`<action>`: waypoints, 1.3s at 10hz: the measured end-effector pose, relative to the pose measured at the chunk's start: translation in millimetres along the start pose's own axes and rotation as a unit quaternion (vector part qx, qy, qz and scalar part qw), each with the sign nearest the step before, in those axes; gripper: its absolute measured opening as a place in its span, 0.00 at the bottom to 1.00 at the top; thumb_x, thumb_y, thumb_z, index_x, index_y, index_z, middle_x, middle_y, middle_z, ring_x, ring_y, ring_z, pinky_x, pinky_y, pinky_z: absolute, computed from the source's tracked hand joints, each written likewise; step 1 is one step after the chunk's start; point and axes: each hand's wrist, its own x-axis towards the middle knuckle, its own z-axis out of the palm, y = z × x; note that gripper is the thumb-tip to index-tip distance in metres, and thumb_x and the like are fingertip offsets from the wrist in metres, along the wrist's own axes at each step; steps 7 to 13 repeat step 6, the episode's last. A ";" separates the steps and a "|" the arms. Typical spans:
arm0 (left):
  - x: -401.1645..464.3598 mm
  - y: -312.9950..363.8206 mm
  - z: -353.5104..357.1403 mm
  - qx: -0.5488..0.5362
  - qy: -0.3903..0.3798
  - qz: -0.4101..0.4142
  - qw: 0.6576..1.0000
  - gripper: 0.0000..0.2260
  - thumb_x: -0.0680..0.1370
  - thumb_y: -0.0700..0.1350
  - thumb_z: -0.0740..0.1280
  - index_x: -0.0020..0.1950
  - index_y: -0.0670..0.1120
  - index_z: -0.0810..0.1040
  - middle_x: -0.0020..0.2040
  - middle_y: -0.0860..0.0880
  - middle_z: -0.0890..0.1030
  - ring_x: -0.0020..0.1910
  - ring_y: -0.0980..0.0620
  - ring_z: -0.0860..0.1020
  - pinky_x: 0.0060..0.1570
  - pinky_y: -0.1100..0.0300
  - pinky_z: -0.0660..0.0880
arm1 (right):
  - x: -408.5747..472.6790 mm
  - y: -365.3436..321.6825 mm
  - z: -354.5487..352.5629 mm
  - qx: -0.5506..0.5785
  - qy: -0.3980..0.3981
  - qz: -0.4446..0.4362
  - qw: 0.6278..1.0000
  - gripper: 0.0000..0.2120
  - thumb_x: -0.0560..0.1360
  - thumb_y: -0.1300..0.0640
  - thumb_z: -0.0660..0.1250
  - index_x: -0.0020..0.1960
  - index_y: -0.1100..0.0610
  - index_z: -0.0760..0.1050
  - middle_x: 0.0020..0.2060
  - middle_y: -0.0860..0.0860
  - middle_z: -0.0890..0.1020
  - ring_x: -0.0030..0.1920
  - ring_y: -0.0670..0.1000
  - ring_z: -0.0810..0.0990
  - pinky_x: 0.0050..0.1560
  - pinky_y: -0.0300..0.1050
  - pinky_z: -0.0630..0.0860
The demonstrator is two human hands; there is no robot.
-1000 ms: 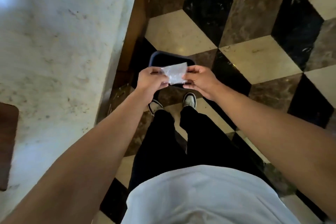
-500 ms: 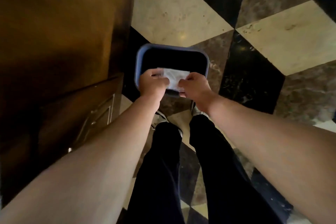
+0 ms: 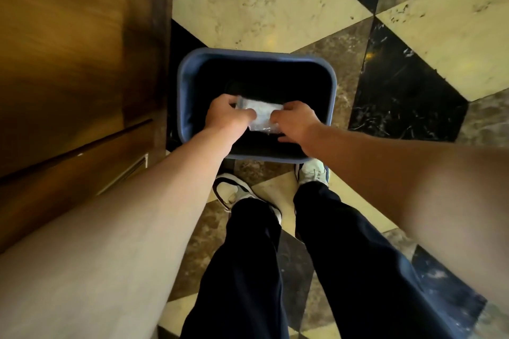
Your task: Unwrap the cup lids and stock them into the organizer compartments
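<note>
Where checkered marble floor [image 3: 275, 3] meets wood cabinet [image 3: 77, 44], bin [image 3: 187, 85] stands.

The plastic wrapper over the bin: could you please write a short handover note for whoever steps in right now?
Left hand: pinching the left end of the crumpled clear plastic wrapper.
Right hand: pinching its right end.
The wrapper is held over the open blue bin, which stands on the checkered floor beside a wooden cabinet.
Done: the wrapper seems empty, though it is too blurred to be sure.
Left: probably drop it into the bin. No lids or organizer are in view, so stocking progress cannot be judged.
</note>
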 end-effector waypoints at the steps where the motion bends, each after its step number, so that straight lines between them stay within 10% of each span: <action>1: 2.0 -3.2 -4.3 -0.011 -0.014 -0.011 1.000 0.25 0.74 0.49 0.76 0.70 0.49 0.75 0.61 0.47 0.81 0.57 0.48 0.78 0.57 0.55 0.76 | -0.6 1.0 -2.0 0.001 0.011 -0.008 1.000 0.35 0.71 0.52 0.70 0.77 0.52 0.66 0.52 0.52 0.81 0.52 0.55 0.83 0.56 0.57 0.83; 3: -11.0 -4.0 -19.7 -0.017 -0.015 -0.006 1.000 0.32 0.76 0.56 0.73 0.78 0.50 0.66 0.74 0.46 0.73 0.70 0.44 0.73 0.57 0.55 0.67 | -18.6 -6.6 -13.3 -0.013 0.015 -0.031 0.999 0.37 0.69 0.50 0.69 0.77 0.50 0.65 0.58 0.55 0.82 0.54 0.57 0.83 0.59 0.58 0.82; 13: -79.4 32.9 -60.4 0.033 -0.009 0.020 0.999 0.30 0.78 0.59 0.68 0.78 0.51 0.67 0.75 0.46 0.73 0.71 0.43 0.73 0.64 0.52 0.70 | -99.2 -48.9 -32.7 -0.139 -0.008 -0.098 0.985 0.27 0.78 0.51 0.65 0.75 0.56 0.69 0.65 0.55 0.79 0.64 0.57 0.78 0.60 0.48 0.74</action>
